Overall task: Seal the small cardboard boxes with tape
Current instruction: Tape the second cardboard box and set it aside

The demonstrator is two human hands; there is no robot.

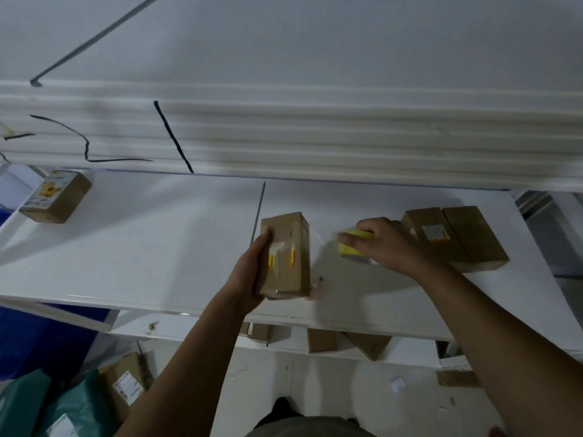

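Observation:
A small brown cardboard box with yellow marks and clear tape along its top lies on the white table near the front edge. My left hand grips its left side and near end. To its right, my right hand holds a yellow tape dispenser just above the table surface; a faint strip of clear tape seems to stretch from it towards the box. Two more brown boxes lie side by side just behind my right hand.
Another labelled box sits at the table's far left. A stack of white boards rises behind the work area. Below the table edge are several cardboard boxes, green mailer bags and a blue bin.

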